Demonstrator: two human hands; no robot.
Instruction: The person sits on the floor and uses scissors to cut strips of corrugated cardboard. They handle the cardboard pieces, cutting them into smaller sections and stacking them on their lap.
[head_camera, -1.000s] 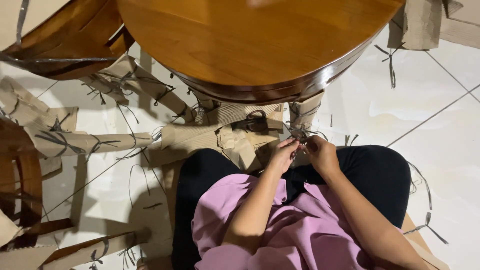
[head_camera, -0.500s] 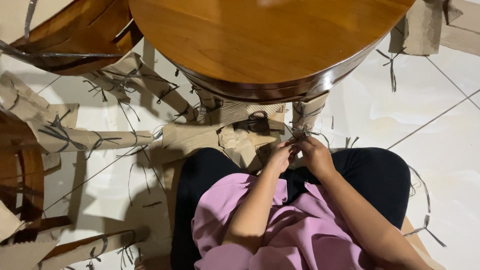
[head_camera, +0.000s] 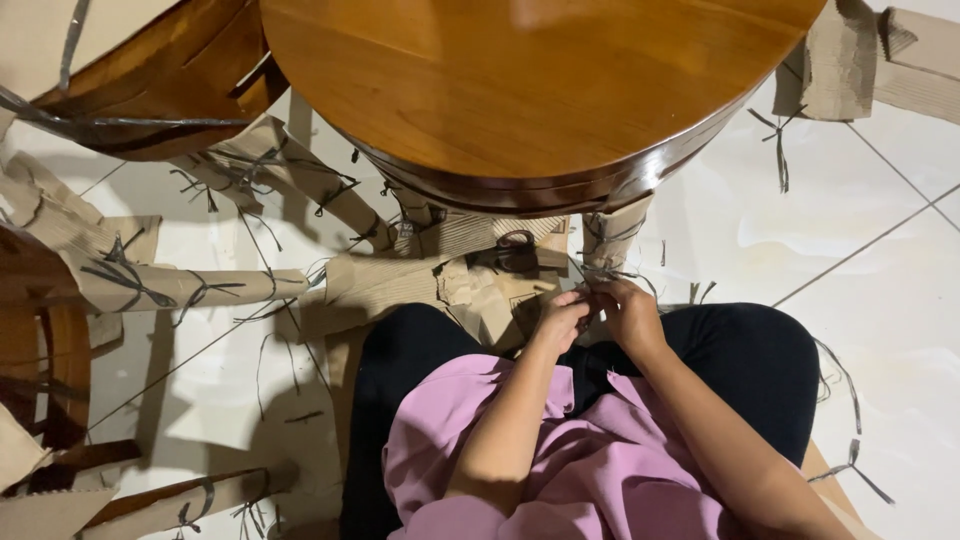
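Hands meet below the round brown wooden counter (head_camera: 520, 80): left hand (head_camera: 560, 322) and right hand (head_camera: 628, 312) each pinch thin dark strapping (head_camera: 600, 272) bound around a cardboard-wrapped leg (head_camera: 612, 235), fingertips close together for grip. Black-handled scissors (head_camera: 512, 252) lie nearby on cardboard.

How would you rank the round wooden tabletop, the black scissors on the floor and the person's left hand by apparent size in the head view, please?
1. Round wooden tabletop, by far the largest, though nearest the camera.
2. and 3. Left hand and black scissors look alike; no ranking.
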